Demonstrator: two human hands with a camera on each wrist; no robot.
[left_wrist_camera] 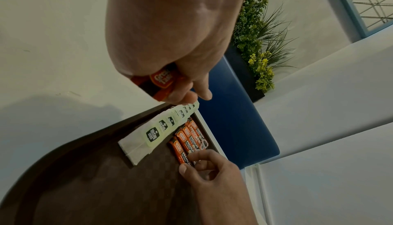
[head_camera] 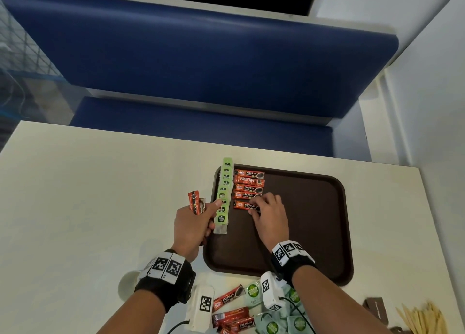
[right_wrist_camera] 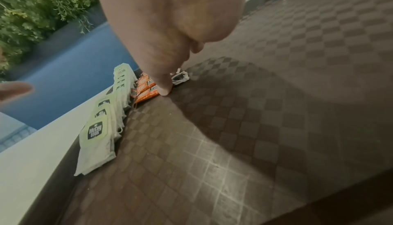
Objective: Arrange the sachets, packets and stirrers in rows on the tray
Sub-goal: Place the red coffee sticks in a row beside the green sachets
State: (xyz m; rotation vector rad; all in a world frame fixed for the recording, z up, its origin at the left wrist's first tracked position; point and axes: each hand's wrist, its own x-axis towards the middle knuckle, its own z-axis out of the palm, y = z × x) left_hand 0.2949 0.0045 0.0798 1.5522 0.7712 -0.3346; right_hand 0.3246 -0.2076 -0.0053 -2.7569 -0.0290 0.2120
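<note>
On the brown tray (head_camera: 314,233), a column of overlapping green tea bags (head_camera: 223,197) lies along the left rim, with a column of red coffee sachets (head_camera: 249,187) just beside it. The right hand (head_camera: 270,215) pinches the nearest sachet (head_camera: 243,205), which lies flat on the tray. The left hand (head_camera: 192,224), just left of the tray, grips several more coffee sachets (head_camera: 195,202) upright. Loose sachets (head_camera: 232,308), pale green packets (head_camera: 289,318) and wooden stirrers (head_camera: 422,318) lie on the white counter (head_camera: 100,195) near the person.
</note>
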